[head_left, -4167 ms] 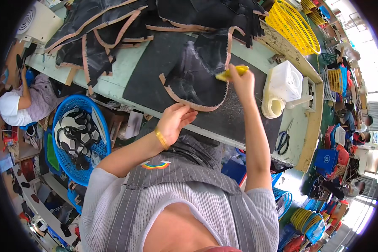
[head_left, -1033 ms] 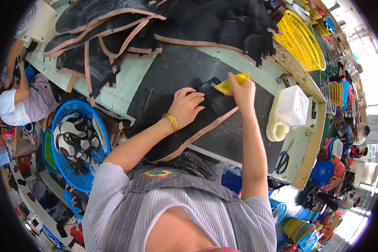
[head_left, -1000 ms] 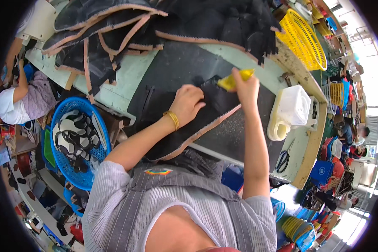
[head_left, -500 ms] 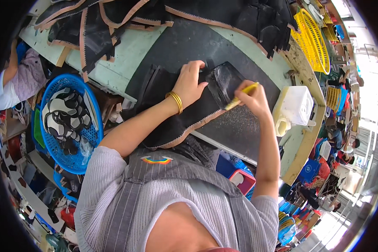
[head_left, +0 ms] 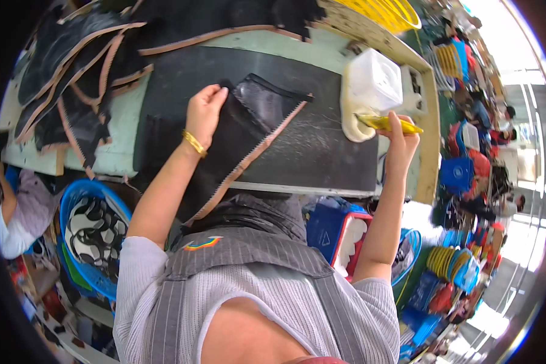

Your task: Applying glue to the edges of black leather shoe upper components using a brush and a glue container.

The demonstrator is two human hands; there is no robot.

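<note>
A black sheet-material piece [head_left: 221, 145] with a tan zigzag-cut edge lies over the dark work board [head_left: 324, 164], its near end hanging past the table's front edge. My left hand [head_left: 206, 115] is closed on its far left edge, beside a shiny, smeared patch. My right hand [head_left: 401, 145] grips a yellow-handled brush [head_left: 406, 125], fingers wrapped round the handle. The brush's tip is at the round opening of a white plastic container [head_left: 373, 76] crusted with cream-coloured residue, right of the piece; the bristles cannot be made out.
More black pieces with tan edges [head_left: 73, 79] lie heaped at the far left. A wooden ledge [head_left: 429, 151] borders the table's right side. A blue basket [head_left: 91, 279] of black-and-white parts stands at left, near another person's arm [head_left: 7, 191]. A yellow basket [head_left: 385, 13] stands beyond the ledge.
My right hand has carried the brush rightward from the piece's tan edge to the white container's opening. My left hand has drawn in its fingers on the piece. The whole view has shifted.
</note>
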